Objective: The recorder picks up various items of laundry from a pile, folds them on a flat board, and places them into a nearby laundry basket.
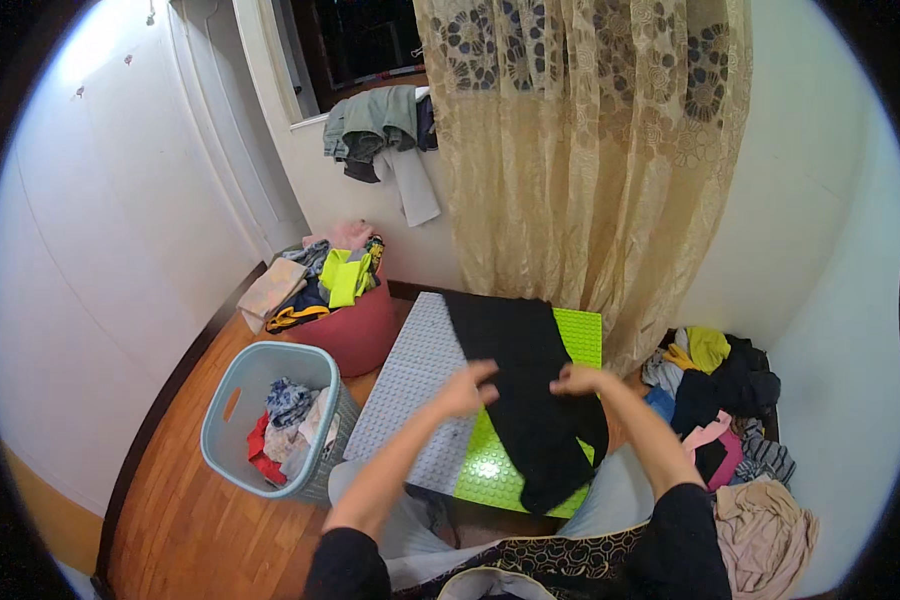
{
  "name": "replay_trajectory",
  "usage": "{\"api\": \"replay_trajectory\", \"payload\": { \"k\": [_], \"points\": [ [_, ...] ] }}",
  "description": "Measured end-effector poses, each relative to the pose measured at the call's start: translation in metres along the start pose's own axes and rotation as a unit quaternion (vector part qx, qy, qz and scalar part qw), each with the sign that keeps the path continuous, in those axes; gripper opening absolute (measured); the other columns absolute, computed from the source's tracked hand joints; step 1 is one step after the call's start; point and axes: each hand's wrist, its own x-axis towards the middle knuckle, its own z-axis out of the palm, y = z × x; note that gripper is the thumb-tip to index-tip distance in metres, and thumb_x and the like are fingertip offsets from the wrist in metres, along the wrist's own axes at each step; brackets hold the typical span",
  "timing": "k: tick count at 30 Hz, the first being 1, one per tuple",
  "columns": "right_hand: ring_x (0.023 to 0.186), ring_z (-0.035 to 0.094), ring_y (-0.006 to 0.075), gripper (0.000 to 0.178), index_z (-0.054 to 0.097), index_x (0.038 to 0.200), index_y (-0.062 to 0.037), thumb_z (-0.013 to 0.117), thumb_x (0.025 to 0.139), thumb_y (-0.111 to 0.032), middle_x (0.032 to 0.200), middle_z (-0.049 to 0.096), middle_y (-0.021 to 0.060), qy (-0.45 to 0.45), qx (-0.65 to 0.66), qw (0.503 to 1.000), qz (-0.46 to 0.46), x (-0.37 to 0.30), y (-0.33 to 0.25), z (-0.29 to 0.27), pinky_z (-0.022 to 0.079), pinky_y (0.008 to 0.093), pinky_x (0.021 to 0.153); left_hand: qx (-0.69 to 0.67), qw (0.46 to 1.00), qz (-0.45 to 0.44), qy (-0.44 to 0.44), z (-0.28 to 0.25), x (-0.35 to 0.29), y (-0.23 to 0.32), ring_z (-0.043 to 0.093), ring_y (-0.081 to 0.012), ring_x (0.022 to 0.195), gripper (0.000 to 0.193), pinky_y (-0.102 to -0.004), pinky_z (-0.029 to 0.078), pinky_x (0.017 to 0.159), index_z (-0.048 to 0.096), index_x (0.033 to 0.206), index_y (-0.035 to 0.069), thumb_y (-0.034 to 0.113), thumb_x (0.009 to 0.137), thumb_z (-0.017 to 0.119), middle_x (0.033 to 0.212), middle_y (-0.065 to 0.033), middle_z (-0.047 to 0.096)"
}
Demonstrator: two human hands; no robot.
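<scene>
A black garment (520, 370) lies lengthwise across a low table (410, 390) with a studded top, partly grey and partly lime green. Its lower end narrows and hangs close to my knees. At the garment's left edge is my left hand (467, 388), its fingers apart and slightly bent over the cloth. My right hand (578, 380) is at the opposite edge, thumb and fingers a little apart and pointing inward. Neither hand visibly lifts any fabric. Whether the fingertips touch the cloth is hard to make out.
On the left stand a light blue laundry basket (270, 350) with some clothes and a red tub (355, 330) heaped with clothing. Piled clothes (725, 390) lie at right, a beige cloth (765, 530) nearer me. Behind the table hangs a gold curtain (580, 190); garments (375, 125) drape over the windowsill.
</scene>
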Motion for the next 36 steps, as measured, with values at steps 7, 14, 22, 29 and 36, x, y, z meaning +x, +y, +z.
{"api": "replay_trajectory", "payload": {
  "k": [7, 14, 22, 29, 36],
  "points": [
    [0.101, 0.053, 0.0345, 0.066, 0.045, 0.113, -0.0018, 0.074, 0.064, -0.034, 0.108, 0.053, 0.0238, 0.232, 0.07, 0.965, 0.104, -0.052, 0.013, 0.046, 0.043, 0.0404, 0.085, 0.197, 0.977, -0.029, -0.081, 0.115, -0.062, 0.049, 0.018, -0.0409, 0.129, 0.072, -0.0619, 0.015, 0.1, 0.035, 0.132, 0.007, 0.041, 0.075, 0.062, 0.139, -0.0203, 0.026],
    [0.091, 0.06, 0.0293, 0.059, 0.055, 0.11, 0.0014, 0.076, 0.062, -0.025, 0.1, 0.061, 0.0186, 0.151, 0.105, 0.955, 0.231, -0.06, 0.024, 0.041, 0.046, 0.036, 0.08, 0.033, 0.987, -0.092, 0.126, 0.121, -0.066, 0.038, 0.034, -0.0395, 0.115, 0.059, -0.0491, 0.027, 0.098, 0.043, 0.119, 0.003, 0.016, 0.068, 0.07, 0.122, -0.023, 0.038],
    [0.083, 0.061, 0.0311, 0.035, 0.06, 0.096, -0.0026, 0.069, 0.069, -0.023, 0.088, 0.063, 0.0174, 0.181, 0.395, 0.899, -0.056, -0.08, -0.003, 0.045, 0.047, 0.0379, 0.074, -0.099, 0.938, -0.251, 0.216, 0.122, -0.058, 0.034, 0.041, -0.0388, 0.106, 0.059, -0.0409, 0.037, 0.091, 0.042, 0.114, -0.003, 0.005, 0.063, 0.071, 0.114, -0.0239, 0.041],
    [0.083, 0.059, 0.0348, 0.035, 0.059, 0.095, 0.0024, 0.067, 0.071, -0.023, 0.089, 0.061, 0.0212, 0.224, 0.247, 0.937, 0.098, -0.098, -0.023, 0.069, 0.047, 0.0403, 0.073, 0.014, 0.948, -0.31, 0.067, 0.107, -0.054, 0.034, 0.056, -0.0331, 0.09, 0.046, -0.0402, 0.046, 0.076, 0.053, 0.103, -0.004, 0.016, 0.065, 0.071, 0.097, -0.0206, 0.057],
    [0.098, 0.054, 0.0319, 0.034, 0.061, 0.098, 0.0011, 0.063, 0.076, -0.024, 0.109, 0.056, 0.0208, 0.249, -0.086, 0.96, 0.094, -0.122, -0.057, 0.065, 0.04, 0.0403, 0.088, -0.057, 0.953, -0.297, 0.021, 0.09, -0.053, 0.032, 0.062, -0.0301, 0.079, 0.031, -0.0375, 0.05, 0.07, 0.056, 0.095, -0.005, 0.013, 0.071, 0.062, 0.088, -0.0172, 0.062]
  ]
}}
